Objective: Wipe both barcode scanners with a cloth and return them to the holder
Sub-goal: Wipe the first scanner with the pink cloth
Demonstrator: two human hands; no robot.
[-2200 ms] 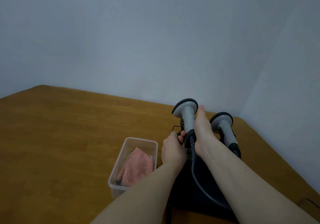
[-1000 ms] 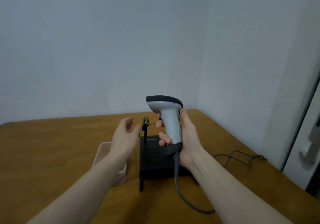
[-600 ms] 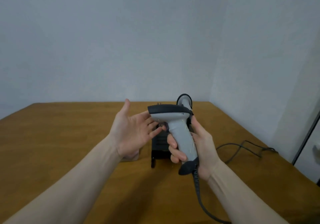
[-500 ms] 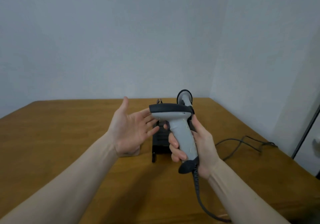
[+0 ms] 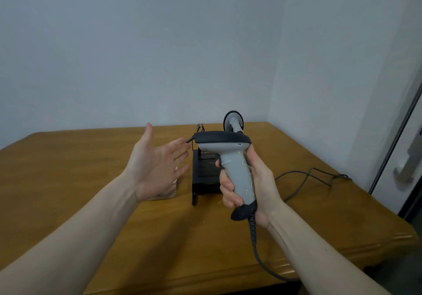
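Pale walls back our wooden desk (image 5: 68, 157). Our right hand (image 5: 255, 180) grips the corded barcode scanner (image 5: 233, 164) by its handle, above the holder (image 5: 203, 176); our left hand (image 5: 155, 166) hovers open. Rigid, light plastic, probably; hold the handle.

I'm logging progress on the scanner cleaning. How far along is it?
Early. Done: one scanner is out of the holder, gripped in the right hand. In hand: nothing is being wiped; the left hand is open, with no cloth. Left: wiping both, including the second scanner behind, and returning them.
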